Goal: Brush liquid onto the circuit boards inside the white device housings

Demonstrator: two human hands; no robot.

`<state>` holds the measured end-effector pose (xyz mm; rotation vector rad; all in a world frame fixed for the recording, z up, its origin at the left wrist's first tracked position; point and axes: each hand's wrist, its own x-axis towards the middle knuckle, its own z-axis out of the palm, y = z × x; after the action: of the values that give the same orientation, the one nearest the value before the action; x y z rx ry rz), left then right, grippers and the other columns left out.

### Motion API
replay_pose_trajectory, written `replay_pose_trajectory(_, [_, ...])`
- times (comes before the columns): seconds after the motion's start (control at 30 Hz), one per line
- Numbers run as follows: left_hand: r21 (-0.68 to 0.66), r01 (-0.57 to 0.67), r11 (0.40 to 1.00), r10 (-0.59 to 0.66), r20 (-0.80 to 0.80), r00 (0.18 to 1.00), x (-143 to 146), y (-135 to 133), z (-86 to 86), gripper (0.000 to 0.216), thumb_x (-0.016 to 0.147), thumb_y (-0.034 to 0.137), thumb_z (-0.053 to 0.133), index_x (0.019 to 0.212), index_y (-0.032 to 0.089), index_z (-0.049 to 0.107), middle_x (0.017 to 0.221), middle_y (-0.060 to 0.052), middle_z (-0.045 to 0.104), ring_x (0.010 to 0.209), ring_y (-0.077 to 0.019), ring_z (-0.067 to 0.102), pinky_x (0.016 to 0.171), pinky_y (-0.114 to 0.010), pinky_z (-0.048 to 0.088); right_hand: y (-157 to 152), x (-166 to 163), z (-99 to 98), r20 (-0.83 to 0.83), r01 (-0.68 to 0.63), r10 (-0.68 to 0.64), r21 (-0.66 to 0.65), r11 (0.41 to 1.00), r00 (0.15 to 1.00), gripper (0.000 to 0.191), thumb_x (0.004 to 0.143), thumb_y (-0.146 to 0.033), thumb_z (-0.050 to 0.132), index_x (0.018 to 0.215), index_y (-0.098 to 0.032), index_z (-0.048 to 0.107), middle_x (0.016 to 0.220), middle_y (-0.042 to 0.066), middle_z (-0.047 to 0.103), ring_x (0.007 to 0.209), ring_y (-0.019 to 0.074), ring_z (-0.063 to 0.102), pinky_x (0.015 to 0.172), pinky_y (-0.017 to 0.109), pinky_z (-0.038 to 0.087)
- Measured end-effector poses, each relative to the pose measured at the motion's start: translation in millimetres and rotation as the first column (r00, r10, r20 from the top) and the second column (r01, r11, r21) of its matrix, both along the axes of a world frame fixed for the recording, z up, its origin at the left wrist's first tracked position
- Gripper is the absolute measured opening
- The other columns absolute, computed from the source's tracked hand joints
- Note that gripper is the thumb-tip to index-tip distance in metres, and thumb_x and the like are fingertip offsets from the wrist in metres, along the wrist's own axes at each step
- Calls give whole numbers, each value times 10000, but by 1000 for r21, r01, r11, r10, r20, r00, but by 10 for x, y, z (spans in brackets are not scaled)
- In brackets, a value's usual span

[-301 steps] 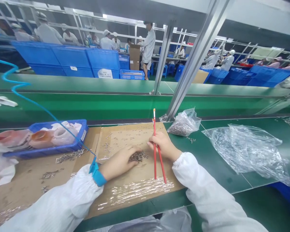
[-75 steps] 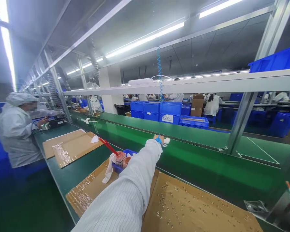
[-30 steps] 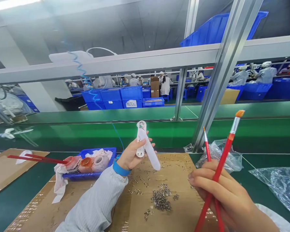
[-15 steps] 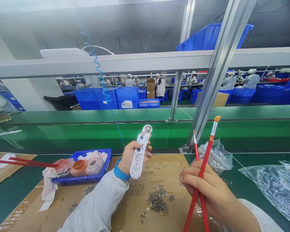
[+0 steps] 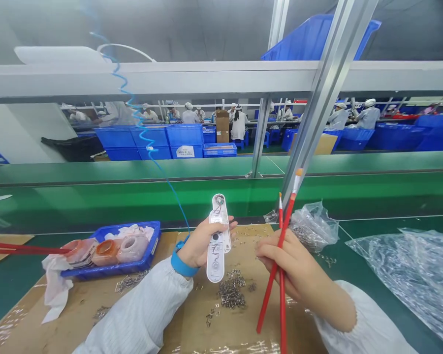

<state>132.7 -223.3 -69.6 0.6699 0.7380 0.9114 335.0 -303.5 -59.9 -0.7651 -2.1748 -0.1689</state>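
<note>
My left hand is closed around a long white plastic housing with a circuit board, thin wires and round parts inside. A second white piece shows behind it, partly covered. My right hand grips two red-handled paintbrushes, bristles up, crossing in the fingers. Whether its pinched fingertips also hold a small part cannot be made out. Below and between the hands, a pile of small metal pieces lies on a brown cardboard sheet.
At left, a blue tray holds open jars and crumpled tissue. More red sticks jut in there. Plastic bags lie at right beside a metal post. A blue coiled hose hangs down. Co-workers sit beyond.
The view has shifted a little. My left hand has turned the housing more upright, and the second white piece now shows offset behind it. My right hand with the brushes has come closer to it.
</note>
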Motion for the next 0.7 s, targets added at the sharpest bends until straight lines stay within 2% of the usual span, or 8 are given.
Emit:
replay_pose_trajectory(0.07, [-23, 61, 998, -61, 40, 997, 1, -10, 2, 382, 706, 24, 562, 1072, 110, 634, 980, -94, 682, 644, -137, 633, 565, -249, 504, 13, -28, -12, 4, 0, 0, -26, 1000, 1000, 231, 853, 5, 445, 973, -159, 555, 860, 44, 620, 782, 164, 487, 704, 337, 444])
replay_pose_trajectory(0.2, [-48, 160, 986, -158, 29, 987, 6, -46, 27, 409, 735, 62, 552, 1135, 91, 636, 833, -71, 689, 564, -118, 597, 530, -231, 479, 31, -64, -19, 9, 12, -11, -39, 999, 1000, 225, 854, -4, 432, 943, -163, 564, 848, 42, 623, 768, 162, 486, 685, 324, 440])
replay_pose_trajectory(0.37, [60, 189, 980, -188, -23, 982, -18, -59, 36, 414, 731, 46, 582, 1142, 62, 621, 1056, -165, 682, 861, -231, 662, 771, -330, 517, 34, -55, -11, -5, 16, -16, -5, 1000, 1000, 186, 878, -36, 461, 952, -167, 570, 886, 48, 638, 813, 167, 497, 719, 325, 456])
replay_pose_trajectory(0.47, [79, 229, 970, -227, -38, 973, -45, -69, 35, 459, 751, 67, 596, 1210, 69, 579, 1085, -190, 672, 930, -275, 656, 808, -379, 511, 29, -35, -18, 6, 16, -16, 14, 1000, 1000, 191, 876, -38, 474, 974, -161, 582, 893, 58, 637, 838, 176, 498, 723, 328, 466])
replay_pose_trajectory(0.7, [79, 100, 992, -101, 13, 995, 20, -176, 88, 349, 798, 53, 593, 1144, 90, 603, 1022, -134, 689, 837, -187, 662, 751, -289, 531, 36, -90, -108, 116, 91, -100, 83, 992, 988, 208, 874, -10, 478, 974, -135, 613, 935, 80, 638, 854, 200, 493, 699, 333, 462])
